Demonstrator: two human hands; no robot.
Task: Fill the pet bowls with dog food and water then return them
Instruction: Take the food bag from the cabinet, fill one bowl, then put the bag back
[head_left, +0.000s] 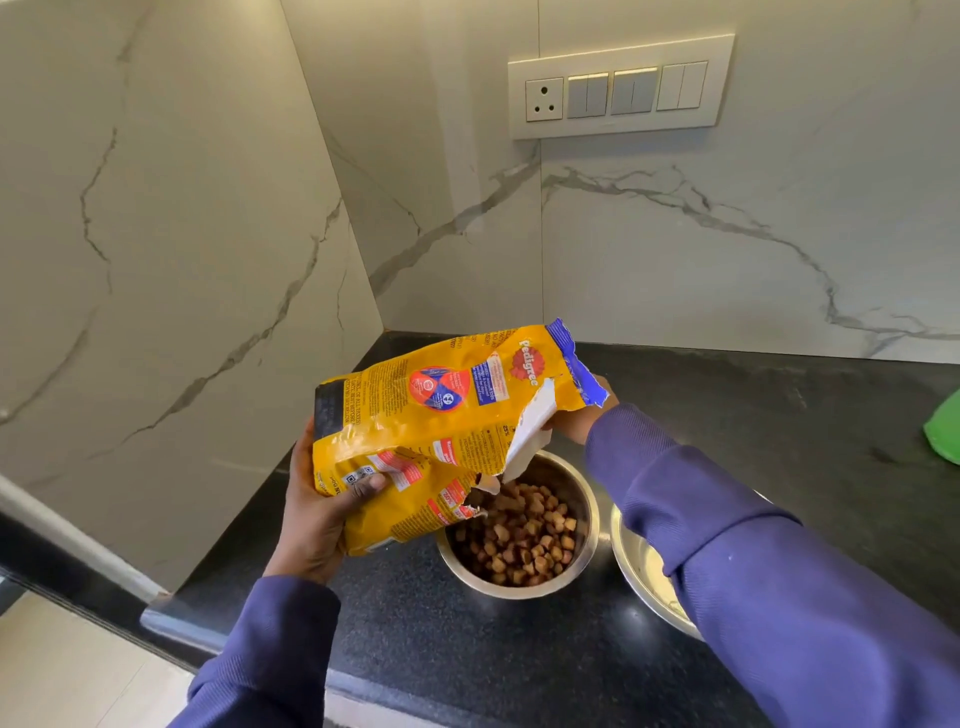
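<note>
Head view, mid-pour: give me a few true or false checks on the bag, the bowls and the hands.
1. The dog food bag is held by both hands. True: left hand grips its bottom end, right hand holds the torn top.
2. The kibble bowl is empty. False: it holds brown kibble.
3. The second bowl stands right of the kibble bowl. True.
4. The bag is sealed. False: it is torn open, mouth over the kibble bowl.
5. The bowls stand on the floor. False: they stand on the black counter.
</note>
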